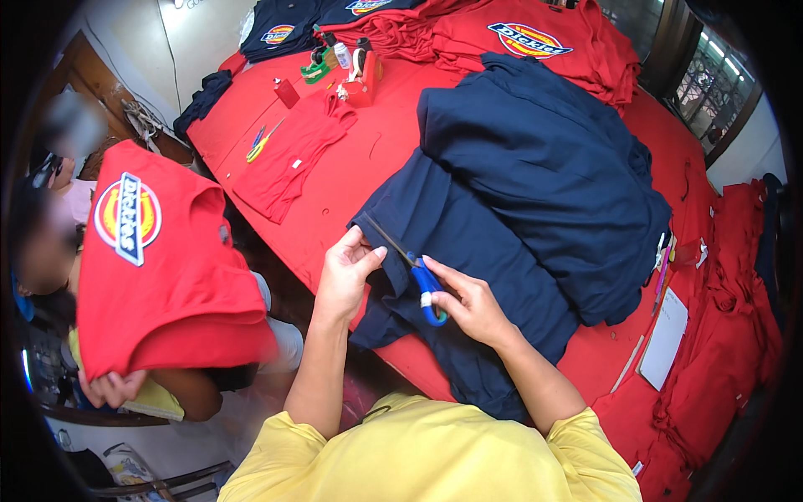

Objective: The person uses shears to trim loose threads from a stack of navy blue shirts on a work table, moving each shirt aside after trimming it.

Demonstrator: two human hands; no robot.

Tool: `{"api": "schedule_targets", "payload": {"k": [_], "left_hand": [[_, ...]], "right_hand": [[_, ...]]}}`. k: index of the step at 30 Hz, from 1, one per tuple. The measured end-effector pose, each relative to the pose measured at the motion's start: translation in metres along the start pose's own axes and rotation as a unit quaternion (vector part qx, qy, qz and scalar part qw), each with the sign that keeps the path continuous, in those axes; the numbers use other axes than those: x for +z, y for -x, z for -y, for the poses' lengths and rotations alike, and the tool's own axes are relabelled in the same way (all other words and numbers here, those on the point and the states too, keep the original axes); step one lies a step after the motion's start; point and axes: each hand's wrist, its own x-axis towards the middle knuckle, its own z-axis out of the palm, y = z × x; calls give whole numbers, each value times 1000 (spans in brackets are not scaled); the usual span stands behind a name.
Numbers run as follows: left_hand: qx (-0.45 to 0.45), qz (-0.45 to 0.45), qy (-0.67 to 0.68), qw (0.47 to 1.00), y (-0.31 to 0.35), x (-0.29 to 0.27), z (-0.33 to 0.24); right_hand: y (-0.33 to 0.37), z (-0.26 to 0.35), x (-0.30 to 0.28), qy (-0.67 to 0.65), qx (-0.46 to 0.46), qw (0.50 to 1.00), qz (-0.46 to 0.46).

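My right hand [470, 303] is wrapped round the blue handle of a pair of scissors [425, 289]. Their blades point up and left across dark navy cloth, close to my left fingertips. With thumb and fingers closed, my left hand [345, 272] pinches the left edge of a navy garment [468, 226]. Whether a loose thread is also between those fingers is too small to tell. The garment spreads over the table and hangs at its near edge. Beyond it, to the right, bulges a thick heap of navy cloth [535, 134].
Red cloth covers the table [401, 356]. Yellow-handled scissors [261, 146] lie on a small red garment [293, 171]. Tape dispensers [360, 79] stand farther back. A white pad [665, 339] lies right. At left, another person holds up a red shirt [180, 284].
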Motion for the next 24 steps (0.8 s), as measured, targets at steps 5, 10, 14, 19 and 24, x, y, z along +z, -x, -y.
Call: {"api": "schedule_targets", "payload": {"k": [5,10,14,19,24], "left_hand": [[-4,5,-8,1000,-1,-4,2],[45,-58,8,997,-14,-18,15],[36,-28,13,999,-9,-2,1],[28,-12,0,1000,-6,5,-1],[23,-18,12,999,-8,5,-3]], "right_hand": [[2,7,-2,-28,49,998,1],[3,8,1,-45,63,997,14],[-2,11,-2,56,3,998,19],[-8,3,-1,68,-67,995,-13],[-2,2,-4,7,31,1000,-1]]}}
